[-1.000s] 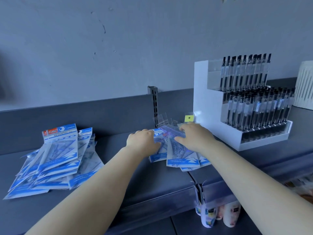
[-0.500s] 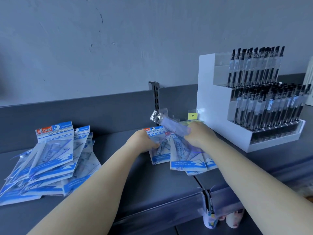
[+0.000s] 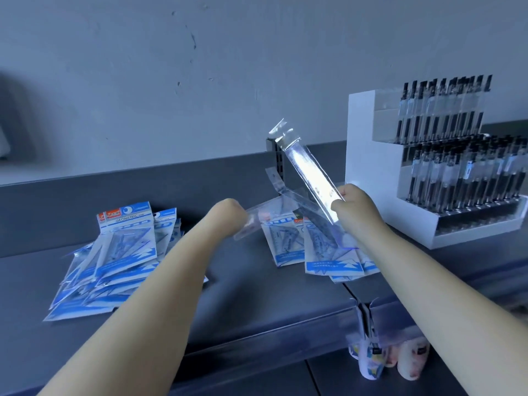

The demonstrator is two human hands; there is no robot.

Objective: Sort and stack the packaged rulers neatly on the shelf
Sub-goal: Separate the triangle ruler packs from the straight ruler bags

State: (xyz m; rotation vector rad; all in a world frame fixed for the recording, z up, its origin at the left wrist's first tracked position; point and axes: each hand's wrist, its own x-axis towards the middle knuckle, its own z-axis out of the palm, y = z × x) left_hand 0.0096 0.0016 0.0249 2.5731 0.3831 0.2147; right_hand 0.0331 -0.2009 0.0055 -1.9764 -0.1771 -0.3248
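Rulers in clear sleeves: the right hand (image 3: 355,208) pinches a long ruler pack (image 3: 307,170), glossy and tilted up to the left above the shelf (image 3: 243,287). The left hand (image 3: 228,217) has its fingers curled on a blurred clear pack (image 3: 253,221). Beneath them lies a small pile (image 3: 320,247) of blue-and-white geometry sets; a bigger fanned pile (image 3: 114,258) lies well left. A white pen rack (image 3: 428,172) stands just right of the right hand.
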